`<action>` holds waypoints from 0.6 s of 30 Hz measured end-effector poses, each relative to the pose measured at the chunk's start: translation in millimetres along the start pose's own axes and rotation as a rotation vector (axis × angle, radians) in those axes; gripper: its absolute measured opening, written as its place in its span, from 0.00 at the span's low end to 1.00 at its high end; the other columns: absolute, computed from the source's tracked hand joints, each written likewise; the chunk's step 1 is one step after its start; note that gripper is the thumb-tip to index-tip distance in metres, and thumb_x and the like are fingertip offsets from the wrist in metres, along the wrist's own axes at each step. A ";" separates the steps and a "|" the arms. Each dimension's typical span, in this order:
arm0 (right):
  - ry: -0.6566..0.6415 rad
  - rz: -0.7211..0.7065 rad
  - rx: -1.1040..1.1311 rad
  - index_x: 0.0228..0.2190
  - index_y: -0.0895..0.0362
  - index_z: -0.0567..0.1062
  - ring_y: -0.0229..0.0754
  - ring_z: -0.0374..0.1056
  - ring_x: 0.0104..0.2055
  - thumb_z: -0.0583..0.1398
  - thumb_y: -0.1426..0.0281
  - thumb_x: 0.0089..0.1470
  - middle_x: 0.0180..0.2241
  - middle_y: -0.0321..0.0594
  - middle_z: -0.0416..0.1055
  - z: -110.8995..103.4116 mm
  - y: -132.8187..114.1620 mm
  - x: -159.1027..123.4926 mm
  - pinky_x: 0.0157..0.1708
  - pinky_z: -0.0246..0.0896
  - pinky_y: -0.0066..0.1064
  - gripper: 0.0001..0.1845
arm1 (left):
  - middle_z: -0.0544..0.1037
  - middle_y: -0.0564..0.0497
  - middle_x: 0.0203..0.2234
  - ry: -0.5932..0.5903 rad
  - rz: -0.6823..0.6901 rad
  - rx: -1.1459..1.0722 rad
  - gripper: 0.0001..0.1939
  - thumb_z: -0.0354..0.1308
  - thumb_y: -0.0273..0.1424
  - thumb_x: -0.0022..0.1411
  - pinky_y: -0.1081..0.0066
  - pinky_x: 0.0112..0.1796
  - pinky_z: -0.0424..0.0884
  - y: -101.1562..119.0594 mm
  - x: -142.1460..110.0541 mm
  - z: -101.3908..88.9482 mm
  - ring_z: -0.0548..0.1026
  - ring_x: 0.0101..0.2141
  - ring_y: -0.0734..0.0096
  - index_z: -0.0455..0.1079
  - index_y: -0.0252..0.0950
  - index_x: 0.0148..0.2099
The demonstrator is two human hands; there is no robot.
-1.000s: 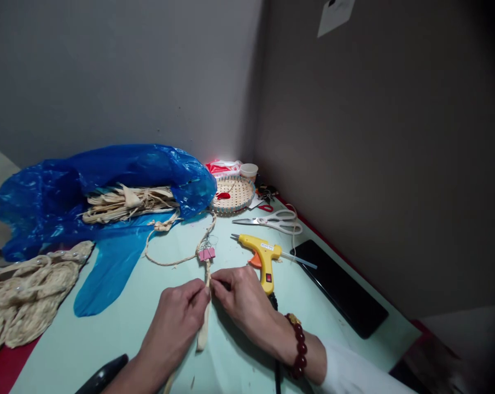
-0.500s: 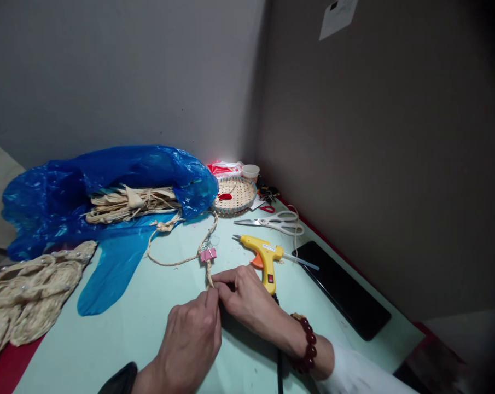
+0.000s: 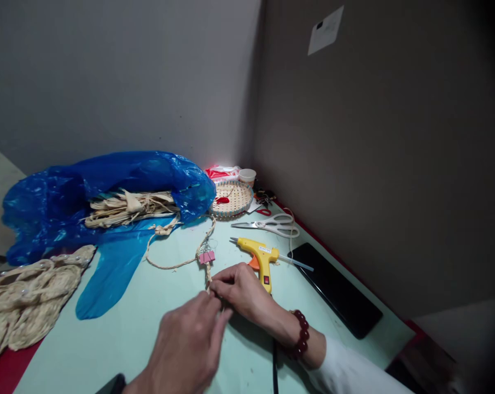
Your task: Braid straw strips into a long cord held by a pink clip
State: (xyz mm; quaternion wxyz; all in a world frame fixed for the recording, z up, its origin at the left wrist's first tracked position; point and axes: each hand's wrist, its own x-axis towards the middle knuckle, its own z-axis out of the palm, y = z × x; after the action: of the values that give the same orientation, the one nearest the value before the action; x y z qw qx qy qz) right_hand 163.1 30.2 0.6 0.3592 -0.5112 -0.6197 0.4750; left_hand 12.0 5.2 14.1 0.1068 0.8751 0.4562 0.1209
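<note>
My right hand (image 3: 239, 290) pinches the near end of a braided straw cord (image 3: 208, 272). Beside it, my left hand (image 3: 185, 342) is blurred, its fingers at the same end of the braid and its thumb apart; whether it grips a strand cannot be made out. A pink binder clip (image 3: 207, 257) is clamped on the braid just beyond my fingers. From the clip, the thin cord loops left and back toward the blue bag. Just right of my right hand lies a yellow glue gun (image 3: 265, 257) with a clear glue stick in its rear.
A blue plastic bag (image 3: 116, 167) holds dried straw husks (image 3: 128, 208). Woven straw slippers (image 3: 46, 298) lie at left. Farther back are white-handled scissors (image 3: 272, 225), a round woven tray (image 3: 234, 200) and a paper cup (image 3: 247, 176). A black flat device (image 3: 335, 290) lies at right by the wall.
My left thumb has lifted away from the braid and the left hand is now blurred by motion. My right hand stays at the braid. The whole view has shifted slightly.
</note>
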 end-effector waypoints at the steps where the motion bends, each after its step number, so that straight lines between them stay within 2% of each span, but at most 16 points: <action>1: 0.001 0.006 0.000 0.15 0.61 0.68 0.31 0.45 0.21 0.55 0.75 0.49 0.15 0.29 0.52 -1.1 -1.3 -0.2 0.20 0.40 0.25 0.13 | 0.76 0.48 0.30 0.058 -0.080 -0.088 0.15 0.43 0.33 0.67 0.65 0.33 0.69 -6.0 3.4 -4.2 0.76 0.32 0.61 0.70 0.38 0.36; 2: 0.000 0.009 0.000 0.17 0.61 0.72 0.31 0.46 0.21 0.55 0.75 0.49 0.15 0.29 0.54 -2.2 -2.3 -0.4 0.20 0.41 0.24 0.12 | 0.76 0.48 0.30 0.111 -0.191 -0.194 0.14 0.44 0.34 0.67 0.66 0.34 0.68 -12.5 7.5 -7.6 0.75 0.32 0.63 0.69 0.38 0.34; 3: 0.001 0.010 -0.002 0.19 0.62 0.74 0.31 0.47 0.20 0.55 0.75 0.50 0.15 0.30 0.57 -2.9 -3.0 -0.5 0.20 0.42 0.24 0.12 | 0.75 0.49 0.30 0.117 -0.285 -0.354 0.11 0.48 0.36 0.65 0.69 0.31 0.68 -18.7 11.9 -10.0 0.74 0.30 0.66 0.69 0.37 0.35; 4: -0.001 0.007 -0.004 0.21 0.62 0.76 0.31 0.49 0.20 0.55 0.75 0.51 0.15 0.30 0.59 -3.5 -3.2 -0.7 0.20 0.43 0.23 0.12 | 0.75 0.51 0.28 0.036 -0.359 -0.564 0.10 0.52 0.38 0.62 0.73 0.25 0.65 -24.1 16.2 -11.0 0.71 0.24 0.71 0.68 0.37 0.37; 6: -0.014 -0.012 -0.012 0.22 0.62 0.78 0.32 0.52 0.21 0.54 0.75 0.51 0.17 0.32 0.64 -3.8 -2.8 -1.1 0.22 0.46 0.23 0.13 | 0.69 0.58 0.18 -0.165 -0.421 -0.959 0.12 0.54 0.41 0.60 0.78 0.15 0.53 -30.8 23.0 -9.4 0.58 0.13 0.80 0.66 0.36 0.37; 8: -0.027 -0.033 -0.027 0.22 0.62 0.78 0.32 0.56 0.22 0.54 0.75 0.52 0.19 0.34 0.68 -3.7 -2.0 -2.2 0.23 0.49 0.23 0.14 | 0.63 0.62 0.15 -0.275 -0.421 -1.139 0.14 0.55 0.42 0.59 0.79 0.13 0.46 -32.2 26.8 -5.0 0.49 0.11 0.85 0.64 0.36 0.34; 11: 0.006 -0.057 -0.100 0.23 0.60 0.78 0.33 0.58 0.22 0.53 0.76 0.52 0.20 0.35 0.70 -2.9 -2.9 -4.9 0.25 0.49 0.24 0.15 | 0.59 0.63 0.16 -0.262 -0.427 -1.150 0.14 0.54 0.42 0.58 0.80 0.14 0.45 -31.2 28.3 1.0 0.47 0.13 0.86 0.64 0.35 0.32; 14: 0.052 -0.074 -0.198 0.22 0.60 0.78 0.34 0.59 0.23 0.53 0.77 0.52 0.19 0.35 0.70 -1.2 -7.3 -8.4 0.27 0.49 0.25 0.14 | 0.54 0.64 0.14 -0.262 -0.435 -1.112 0.16 0.52 0.43 0.60 0.78 0.15 0.43 -33.6 28.4 3.3 0.47 0.13 0.83 0.65 0.35 0.31; 18: 0.064 -0.081 -0.365 0.21 0.59 0.76 0.34 0.59 0.22 0.53 0.77 0.53 0.20 0.38 0.72 2.2 -12.3 -13.1 0.27 0.48 0.26 0.14 | 0.58 0.62 0.16 -0.201 -0.422 -0.989 0.14 0.55 0.41 0.58 0.77 0.19 0.48 -37.0 29.2 2.0 0.53 0.17 0.79 0.64 0.35 0.29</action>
State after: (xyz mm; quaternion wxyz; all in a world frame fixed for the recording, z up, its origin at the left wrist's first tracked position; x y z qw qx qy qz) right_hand 160.4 16.6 12.2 0.2991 -0.5575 -0.7036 0.3234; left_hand 0.3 49.9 4.6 0.5705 0.6174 0.4981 0.2127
